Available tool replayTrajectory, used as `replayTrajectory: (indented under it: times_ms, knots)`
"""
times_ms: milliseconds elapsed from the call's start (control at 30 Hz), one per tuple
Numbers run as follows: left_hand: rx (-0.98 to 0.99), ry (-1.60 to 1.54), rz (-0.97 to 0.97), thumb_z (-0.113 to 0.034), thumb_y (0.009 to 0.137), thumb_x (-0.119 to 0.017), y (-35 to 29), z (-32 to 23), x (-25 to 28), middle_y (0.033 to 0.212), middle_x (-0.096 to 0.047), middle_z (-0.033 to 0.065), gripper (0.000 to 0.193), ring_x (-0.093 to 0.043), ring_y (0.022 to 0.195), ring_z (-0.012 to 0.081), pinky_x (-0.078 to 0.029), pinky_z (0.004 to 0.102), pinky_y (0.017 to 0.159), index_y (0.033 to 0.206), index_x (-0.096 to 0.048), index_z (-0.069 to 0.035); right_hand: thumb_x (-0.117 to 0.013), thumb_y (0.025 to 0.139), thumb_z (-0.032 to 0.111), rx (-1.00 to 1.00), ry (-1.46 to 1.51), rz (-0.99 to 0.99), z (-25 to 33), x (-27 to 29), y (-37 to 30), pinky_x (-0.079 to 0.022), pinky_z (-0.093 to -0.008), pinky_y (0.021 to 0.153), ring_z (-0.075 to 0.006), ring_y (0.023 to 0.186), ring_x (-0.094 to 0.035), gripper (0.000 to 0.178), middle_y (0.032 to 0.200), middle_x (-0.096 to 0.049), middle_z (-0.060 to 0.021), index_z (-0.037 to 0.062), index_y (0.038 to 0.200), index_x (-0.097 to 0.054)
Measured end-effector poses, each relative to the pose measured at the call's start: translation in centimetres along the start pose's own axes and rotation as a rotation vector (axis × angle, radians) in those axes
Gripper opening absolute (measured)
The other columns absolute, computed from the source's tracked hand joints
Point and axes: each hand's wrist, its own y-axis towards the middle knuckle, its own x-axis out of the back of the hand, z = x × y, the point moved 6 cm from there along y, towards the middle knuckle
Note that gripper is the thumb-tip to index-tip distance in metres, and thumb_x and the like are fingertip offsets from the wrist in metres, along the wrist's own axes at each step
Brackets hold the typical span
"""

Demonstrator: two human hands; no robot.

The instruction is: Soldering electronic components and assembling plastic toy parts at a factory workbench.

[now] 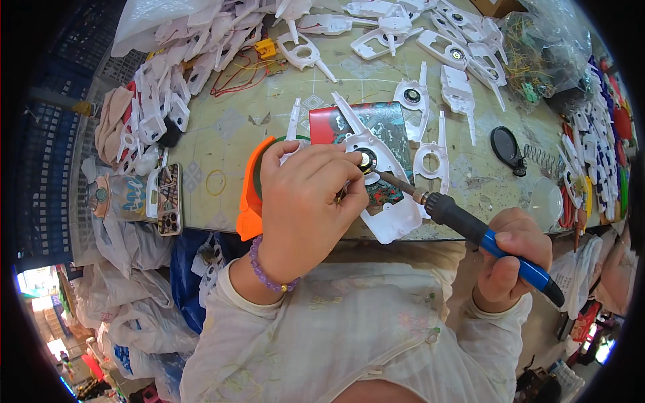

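My right hand [514,258] grips a blue and black soldering iron [463,220] like a pen. Its metal tip reaches a small round speaker [367,160] set in a white plastic housing [390,218]. My left hand [309,195], with a purple bead bracelet at the wrist, is closed beside the speaker. Its fingertips are bent over the speaker's left edge, and whatever lies in the pinch is too small to make out. Beneath the housing lies a red and dark patterned flat piece [324,125]. An orange plastic piece [251,195] with a green band is partly behind my left hand.
White housings [411,97] lie to the right and in heaps [215,33] at the back. A black round lidded case [505,146] and a coiled spring [541,160] are at right. A phone [169,200] rests at the left table edge, near a rubber band [216,182].
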Motion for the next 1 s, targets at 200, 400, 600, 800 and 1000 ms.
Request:
replayTrajectory:
  times_ms: [200,400,600,800,1000]
  knots:
    - [-0.031,0.004,-0.006,-0.006,0.067,-0.067,0.0,-0.1,-0.2,0.085,-0.068,0.0003,0.008,-0.063,0.087,0.018,-0.036,0.0397,0.085,0.071,-0.06,-0.008,-0.067,0.076,0.011,0.027,-0.038,0.087,0.6,-0.4,2.5,-0.033,-0.0304,0.043,-0.018,0.045,-0.046,0.018,0.063,-0.055,-0.0065,-0.001,0.088,-0.059]
    - [0.009,0.011,-0.012,-0.004,0.066,-0.067,-0.2,0.3,0.3,0.085,-0.069,0.0016,0.009,-0.063,0.089,0.0185,-0.036,0.0394,0.086,0.07,-0.061,-0.009,-0.065,0.081,0.018,0.02,-0.004,-0.085,-0.3,0.2,1.9,-0.034,-0.0284,0.048,-0.0161,0.052,-0.045,0.02,0.065,-0.053,-0.007,0.0005,0.088,-0.058]
    - [0.009,-0.024,0.04,-0.005,0.067,-0.066,-0.1,0.2,0.1,0.089,-0.069,0.0023,0.007,-0.062,0.094,0.0205,-0.035,0.0408,0.087,0.07,-0.061,-0.009,-0.052,0.092,0.032,-0.018,-0.084,-0.408,-3.1,0.1,-4.5,-0.039,-0.0236,0.049,-0.0144,0.057,-0.05,0.034,0.073,-0.053,-0.0103,0.005,0.111,-0.045]
    - [-0.076,-0.012,-0.063,-0.024,0.055,-0.081,-0.3,0.5,1.5,0.074,-0.06,0.0013,0.036,-0.056,0.078,0.0234,-0.037,0.0364,0.08,0.083,-0.064,-0.009,-0.049,0.094,0.03,0.074,-0.094,-0.31,-4.5,-3.7,-5.3,-0.041,-0.0256,0.045,-0.0165,0.051,-0.049,0.034,0.079,-0.055,-0.014,0.006,0.117,-0.041]
    - [-0.064,0.069,0.067,-0.031,0.051,-0.084,-2.6,1.6,3.0,0.063,-0.056,-0.0015,0.045,-0.052,0.061,0.0165,-0.036,0.0323,0.06,0.086,-0.066,-0.01,-0.05,0.094,0.034,-0.046,-0.05,-0.479,-5.4,-2.4,-5.7,-0.04,-0.0226,0.045,-0.0136,0.051,-0.048,0.035,0.073,-0.055,-0.0104,0.0073,0.115,-0.044]
